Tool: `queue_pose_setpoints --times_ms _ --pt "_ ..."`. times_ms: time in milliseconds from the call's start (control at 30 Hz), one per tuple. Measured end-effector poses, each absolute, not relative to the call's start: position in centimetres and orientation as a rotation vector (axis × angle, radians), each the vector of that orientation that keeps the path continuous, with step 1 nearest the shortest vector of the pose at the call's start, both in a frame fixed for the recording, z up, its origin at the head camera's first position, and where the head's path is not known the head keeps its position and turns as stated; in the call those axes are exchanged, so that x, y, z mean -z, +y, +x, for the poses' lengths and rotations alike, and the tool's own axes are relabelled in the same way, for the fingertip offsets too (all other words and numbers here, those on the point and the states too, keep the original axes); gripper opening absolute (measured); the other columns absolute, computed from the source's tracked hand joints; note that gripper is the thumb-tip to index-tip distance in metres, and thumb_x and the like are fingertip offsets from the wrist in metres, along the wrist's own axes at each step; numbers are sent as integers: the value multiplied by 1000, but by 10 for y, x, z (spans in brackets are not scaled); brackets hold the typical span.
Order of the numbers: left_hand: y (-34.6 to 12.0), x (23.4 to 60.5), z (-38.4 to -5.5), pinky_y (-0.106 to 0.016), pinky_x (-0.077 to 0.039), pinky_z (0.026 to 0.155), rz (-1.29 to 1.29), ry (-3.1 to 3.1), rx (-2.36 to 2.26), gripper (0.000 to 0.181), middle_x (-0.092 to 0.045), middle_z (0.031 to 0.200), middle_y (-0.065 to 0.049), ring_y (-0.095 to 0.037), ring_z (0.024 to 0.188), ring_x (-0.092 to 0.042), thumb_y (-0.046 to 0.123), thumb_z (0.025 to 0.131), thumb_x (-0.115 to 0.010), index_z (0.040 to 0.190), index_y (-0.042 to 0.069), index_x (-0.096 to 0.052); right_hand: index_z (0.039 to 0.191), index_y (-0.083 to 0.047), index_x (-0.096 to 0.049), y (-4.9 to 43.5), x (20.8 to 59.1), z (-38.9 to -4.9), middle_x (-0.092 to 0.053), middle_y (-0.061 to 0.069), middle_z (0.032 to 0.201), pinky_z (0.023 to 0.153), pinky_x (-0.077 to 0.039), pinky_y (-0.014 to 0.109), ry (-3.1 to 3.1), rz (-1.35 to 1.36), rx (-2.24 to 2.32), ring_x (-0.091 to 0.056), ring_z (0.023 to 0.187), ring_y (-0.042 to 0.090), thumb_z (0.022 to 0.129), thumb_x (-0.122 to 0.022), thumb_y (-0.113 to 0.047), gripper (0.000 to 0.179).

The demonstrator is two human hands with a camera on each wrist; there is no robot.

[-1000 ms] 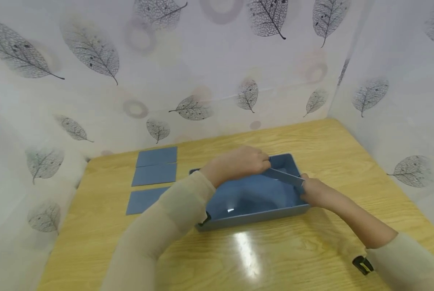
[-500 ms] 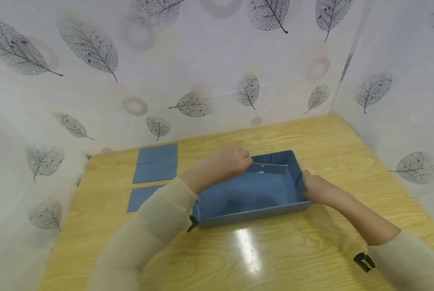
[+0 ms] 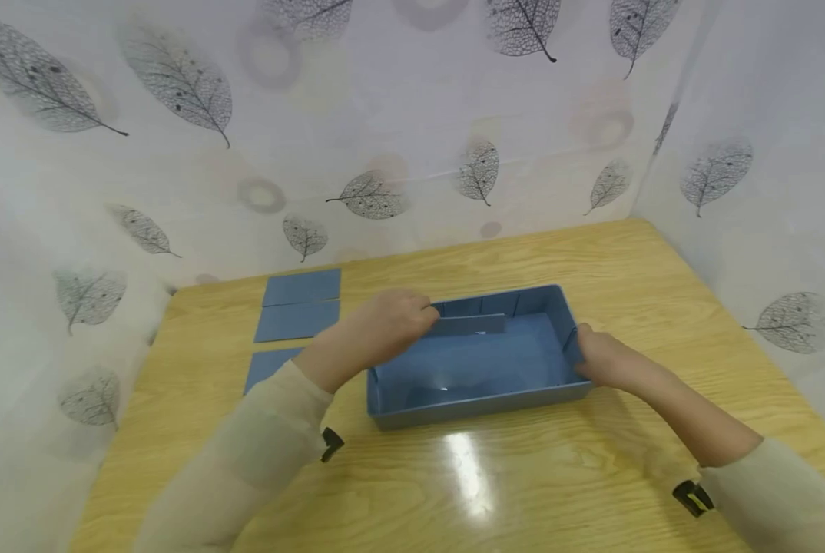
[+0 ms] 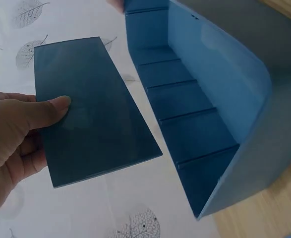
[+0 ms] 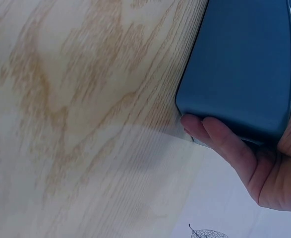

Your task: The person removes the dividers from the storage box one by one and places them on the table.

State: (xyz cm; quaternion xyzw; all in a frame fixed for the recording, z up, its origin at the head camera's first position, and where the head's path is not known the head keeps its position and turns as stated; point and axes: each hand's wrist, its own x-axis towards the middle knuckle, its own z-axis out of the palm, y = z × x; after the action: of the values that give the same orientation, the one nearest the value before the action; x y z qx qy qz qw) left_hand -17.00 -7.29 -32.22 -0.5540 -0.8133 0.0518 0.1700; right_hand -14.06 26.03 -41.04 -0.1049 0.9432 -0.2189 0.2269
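Note:
A blue rectangular box (image 3: 482, 408) with thin ribs along its inner wall sits on the wooden table. Between thumb and fingers, my left hand (image 3: 388, 326) pinches a flat blue divider panel (image 3: 471, 325) by one end, over the back left part of the box. The left wrist view shows that panel (image 4: 93, 119) apart from the ribbed wall. My right hand (image 3: 609, 357) grips the box's right end; in the right wrist view its fingers (image 5: 227, 144) curl round the box's corner, with the thumb partly hidden.
Left of the box, several more blue panels (image 3: 298, 321) lie flat on the wooden table (image 3: 634, 292); my left forearm partly covers the nearest. Leaf-patterned sheets (image 3: 412, 130) stand behind and beside the table.
My left hand has carried the divider panel leftward, from near the box's right end toward its left half. My right hand has stayed at the right end, and the box has hardly moved.

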Motion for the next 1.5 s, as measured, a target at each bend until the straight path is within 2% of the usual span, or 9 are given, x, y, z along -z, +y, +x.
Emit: queue_pose_setpoints --times_ms 300,433,633,833,933,1033,1200,1367,1500 --pt "-100 317 -154 -20 -41 49 -1496 -2358 -64 10 -59 68 -3 -11 55 -44 -6 80 -66 78 4 -66 108 22 -27 260 409 -140 -51 14 69 50 -44 30 2593 -295 602 -52 55 19 86 -56 3 41" --pt "-115 321 -149 -19 -39 48 -1463 -2374 -57 12 -56 65 -2 -11 54 -43 -3 79 -70 75 4 -62 108 22 -26 259 409 -140 -52 15 69 50 -45 31 2594 -292 595 -52 55 19 86 -56 3 42" --pt "-134 326 -142 -17 -41 46 -1433 -2368 -93 17 -59 66 -2 -11 54 -49 -9 73 -72 74 4 -62 110 23 -25 260 410 -140 -51 15 69 51 -44 30 2582 -285 602 -52 56 19 86 -56 3 44" --pt "-149 327 -137 -19 -47 49 -1432 -2408 -104 25 -60 69 -3 -13 58 -56 -11 64 -77 78 4 -63 110 24 -25 262 412 -142 -51 15 70 50 -44 30 2593 -303 606 -51 56 19 86 -56 3 44" --pt "-157 326 -133 -19 -46 50 -1426 -2416 -57 26 -59 68 -3 -13 57 -54 -13 63 -76 77 4 -62 109 23 -26 262 413 -142 -51 15 70 50 -44 30 2593 -306 596 -51 56 19 86 -56 3 43" --pt "-165 327 -129 -18 -42 47 -1416 -2412 -28 24 -57 66 -2 -11 54 -50 -14 68 -73 75 5 -60 110 23 -26 261 412 -142 -51 14 70 50 -43 30 2591 -301 588 -51 56 19 87 -56 3 43" --pt "-177 329 -125 -20 -36 45 -1413 -2402 -53 29 -53 64 -1 -11 52 -43 -16 65 -72 73 6 -56 108 22 -27 260 410 -141 -53 18 72 51 -46 31 2597 -298 581 -53 57 20 86 -56 3 41" --pt "-193 332 -121 -21 -39 46 -1396 -2373 -68 29 -52 64 -2 -12 53 -45 -15 63 -75 74 5 -57 107 20 -28 259 411 -141 -55 23 77 53 -48 33 2589 -289 589 -56 59 21 87 -56 3 39" --pt "-207 331 -117 -23 -47 51 -1343 -2446 -116 27 -58 71 -3 -14 60 -55 -9 65 -78 80 6 -62 107 21 -27 259 410 -141 -55 23 76 52 -48 33 2594 -298 580 -56 59 21 86 -56 3 39"
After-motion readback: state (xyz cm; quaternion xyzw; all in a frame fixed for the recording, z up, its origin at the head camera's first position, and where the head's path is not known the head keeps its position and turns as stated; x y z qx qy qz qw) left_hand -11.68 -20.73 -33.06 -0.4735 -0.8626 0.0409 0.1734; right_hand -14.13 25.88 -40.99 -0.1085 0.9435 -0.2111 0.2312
